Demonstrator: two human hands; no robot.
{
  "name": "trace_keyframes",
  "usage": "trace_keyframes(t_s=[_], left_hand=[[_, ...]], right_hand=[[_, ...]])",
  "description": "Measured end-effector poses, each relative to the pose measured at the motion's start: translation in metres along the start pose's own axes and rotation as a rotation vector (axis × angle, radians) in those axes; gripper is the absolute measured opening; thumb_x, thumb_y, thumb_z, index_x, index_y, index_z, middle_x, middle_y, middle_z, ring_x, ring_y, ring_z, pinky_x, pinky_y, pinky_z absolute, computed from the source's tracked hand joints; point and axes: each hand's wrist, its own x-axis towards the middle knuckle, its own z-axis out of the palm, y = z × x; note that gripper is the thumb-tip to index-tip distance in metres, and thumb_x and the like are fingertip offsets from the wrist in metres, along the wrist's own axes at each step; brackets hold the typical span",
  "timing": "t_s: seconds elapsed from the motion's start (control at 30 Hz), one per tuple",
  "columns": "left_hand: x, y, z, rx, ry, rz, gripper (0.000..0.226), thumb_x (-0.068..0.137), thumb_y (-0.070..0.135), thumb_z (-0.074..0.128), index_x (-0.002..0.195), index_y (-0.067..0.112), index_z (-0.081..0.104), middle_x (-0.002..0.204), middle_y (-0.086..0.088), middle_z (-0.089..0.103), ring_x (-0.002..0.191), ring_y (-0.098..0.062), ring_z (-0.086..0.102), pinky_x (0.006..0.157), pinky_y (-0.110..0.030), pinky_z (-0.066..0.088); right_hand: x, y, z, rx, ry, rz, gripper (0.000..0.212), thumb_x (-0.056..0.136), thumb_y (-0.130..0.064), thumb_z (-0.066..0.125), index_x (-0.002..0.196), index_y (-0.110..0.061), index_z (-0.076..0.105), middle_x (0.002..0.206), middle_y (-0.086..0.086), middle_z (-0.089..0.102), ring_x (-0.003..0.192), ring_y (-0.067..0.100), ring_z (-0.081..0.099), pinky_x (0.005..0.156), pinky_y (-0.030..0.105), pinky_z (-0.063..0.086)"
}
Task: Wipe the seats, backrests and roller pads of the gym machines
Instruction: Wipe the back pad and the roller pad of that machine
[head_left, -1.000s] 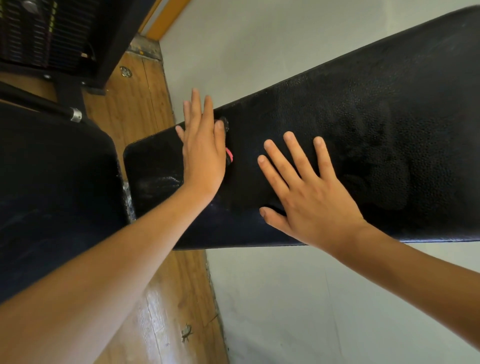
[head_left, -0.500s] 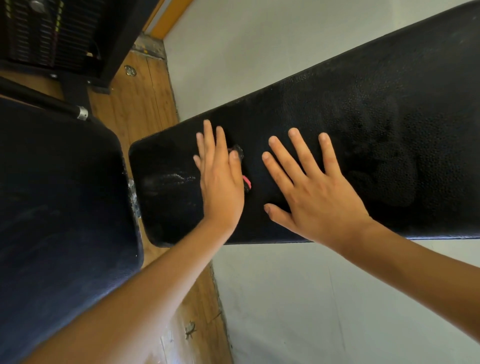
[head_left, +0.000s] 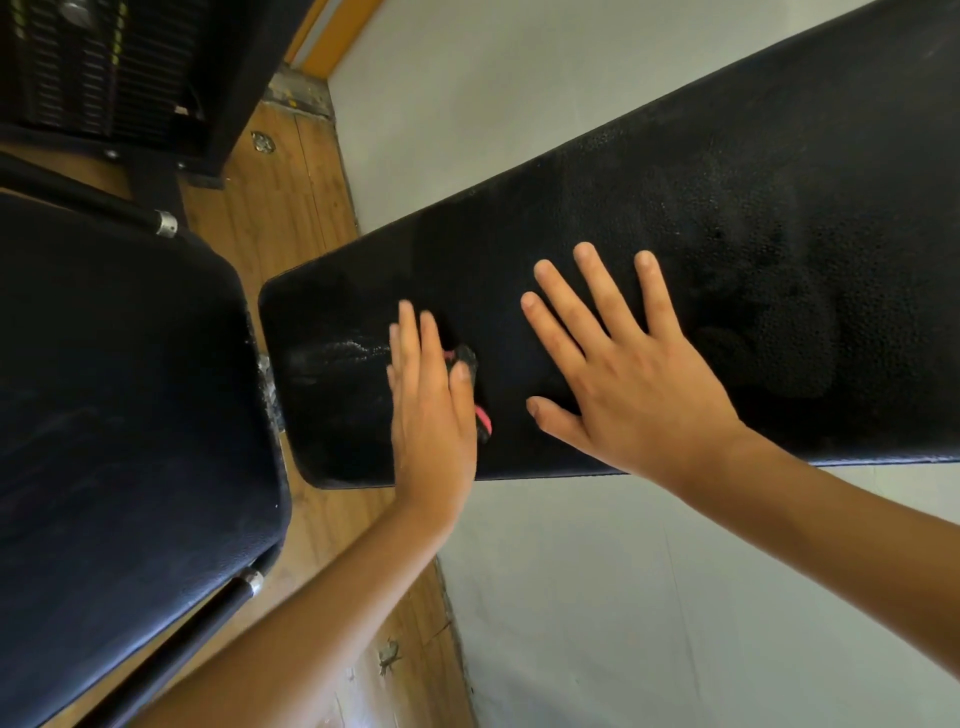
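Observation:
A long black padded backrest (head_left: 727, 223) runs from the upper right down to the middle. My left hand (head_left: 431, 410) lies flat with straight fingers on its lower end and presses a small dark cloth with a pink edge (head_left: 470, 384) against the pad; most of the cloth is hidden under the palm. A wet streak (head_left: 337, 353) shines on the pad left of that hand. My right hand (head_left: 623, 374) rests flat on the pad with spread fingers, just right of the left hand. A black padded seat (head_left: 119, 415) fills the left side.
A weight stack in a black frame (head_left: 104, 67) stands at the top left. Wooden floor (head_left: 291, 208) shows between seat and backrest. A grey mat (head_left: 675, 597) lies under the backrest. A metal bar with a silver collar (head_left: 166, 223) passes behind the seat.
My left hand has slid with the cloth down across the backrest, from its far edge toward its near edge. The right hand has stayed pressed in place.

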Motion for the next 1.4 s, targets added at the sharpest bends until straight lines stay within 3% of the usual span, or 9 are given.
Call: trace_keyframes(t_s=[0.5,0.7,0.87,1.07,1.27,1.4], left_hand=[[-0.021,-0.017,0.01,-0.011,0.026,0.006,0.055,0.111,0.036,0.027,0.163,0.02,0.016,0.171,0.01,0.004,0.157,-0.003,-0.005,0.128,-0.047,0.016],[-0.02,-0.019,0.005,-0.033,-0.007,0.034,0.058,0.109,0.041,0.024,0.162,0.021,0.015,0.171,0.011,0.003,0.157,-0.004,-0.005,0.129,-0.041,0.011],[-0.015,-0.031,-0.006,0.011,-0.082,0.147,0.059,0.11,0.041,0.025,0.163,0.016,0.017,0.172,0.01,0.002,0.157,-0.004,-0.006,0.127,-0.032,0.003],[-0.001,-0.052,-0.013,0.029,-0.039,0.229,0.061,0.109,0.042,0.025,0.163,0.016,0.018,0.172,0.007,0.005,0.158,-0.007,-0.002,0.129,-0.033,0.005],[0.005,-0.064,-0.008,-0.03,-0.016,0.342,0.053,0.112,0.027,0.035,0.162,0.015,0.021,0.172,0.007,0.008,0.158,-0.008,0.001,0.128,-0.045,0.014],[0.014,-0.063,-0.006,-0.04,0.002,0.409,0.055,0.112,0.022,0.04,0.162,0.014,0.02,0.171,0.007,0.007,0.157,-0.007,-0.003,0.128,-0.043,0.01]], right_hand=[[0.001,-0.005,0.003,-0.025,-0.003,0.031,0.084,0.101,-0.064,0.008,0.163,-0.009,0.0,0.17,0.02,-0.007,0.155,0.044,-0.012,0.122,0.066,-0.003],[0.003,-0.032,-0.002,0.12,0.042,0.073,0.071,0.104,-0.046,0.032,0.162,-0.009,0.018,0.17,0.016,0.007,0.157,0.039,-0.004,0.124,0.063,-0.002],[0.007,-0.056,0.013,0.046,0.041,0.067,0.067,0.107,-0.047,0.013,0.164,-0.013,0.001,0.171,0.013,-0.008,0.155,0.04,-0.015,0.12,0.065,-0.013],[0.008,-0.06,0.018,0.009,0.056,0.106,0.067,0.106,-0.049,0.006,0.163,-0.016,-0.003,0.171,0.012,-0.008,0.155,0.04,-0.015,0.122,0.066,-0.007],[0.014,-0.063,0.023,0.004,0.101,0.164,0.065,0.105,-0.052,0.01,0.163,-0.022,0.012,0.171,0.007,0.008,0.157,0.037,-0.003,0.123,0.064,-0.001],[0.016,-0.076,0.027,0.004,0.14,0.261,0.064,0.105,-0.05,0.014,0.163,-0.021,0.017,0.17,0.007,0.014,0.157,0.037,0.001,0.123,0.064,0.002]])
